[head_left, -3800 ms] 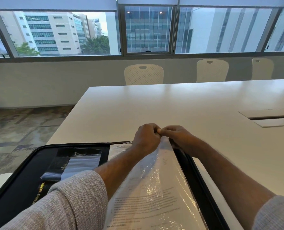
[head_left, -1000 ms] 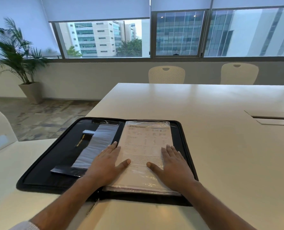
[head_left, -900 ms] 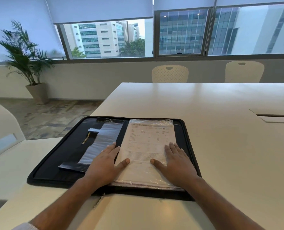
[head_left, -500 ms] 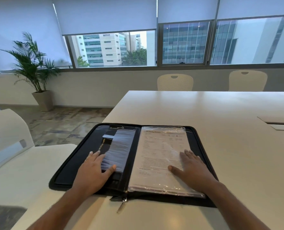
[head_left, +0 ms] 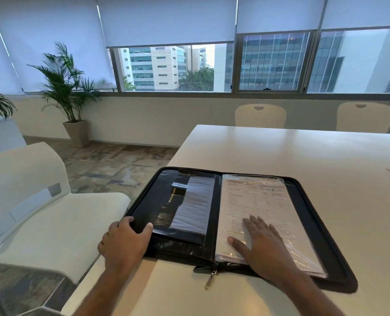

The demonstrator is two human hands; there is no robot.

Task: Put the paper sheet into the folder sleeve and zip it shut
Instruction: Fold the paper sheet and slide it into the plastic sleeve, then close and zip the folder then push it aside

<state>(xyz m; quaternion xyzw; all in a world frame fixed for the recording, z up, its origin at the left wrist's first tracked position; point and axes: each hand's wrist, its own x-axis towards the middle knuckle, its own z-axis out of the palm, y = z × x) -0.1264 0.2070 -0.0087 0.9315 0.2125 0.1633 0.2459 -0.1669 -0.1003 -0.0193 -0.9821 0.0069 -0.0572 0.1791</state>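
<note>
A white table (head_left: 280,156) fills the right and centre of the view, with two pale chairs (head_left: 260,115) at its far edge under the windows. A white seat (head_left: 52,224) stands at the left, and a potted palm (head_left: 68,87) stands on the floor by the wall.

At the table's near left corner a black zip folder (head_left: 308,213) lies open flat. Its left half carries a dark pocket with a clear plastic pouch (head_left: 194,206) and a black slip printed in gold letters; the wording is too small to read. Its right half holds the clear sleeve (head_left: 285,226), and the printed sheet (head_left: 253,201) lies inside it, flat and facing up. The zip is undone, and its metal pull (head_left: 210,281) hangs out over the table at the near end of the spine.

The left hand (head_left: 123,242) grips the near left corner of the folder, fingers curled over the outer edge and thumb lying on the inner face. The right hand (head_left: 264,245) rests palm down on the sleeve's lower part, fingers straight and slightly spread, thumb out to the left, holding nothing.
</note>
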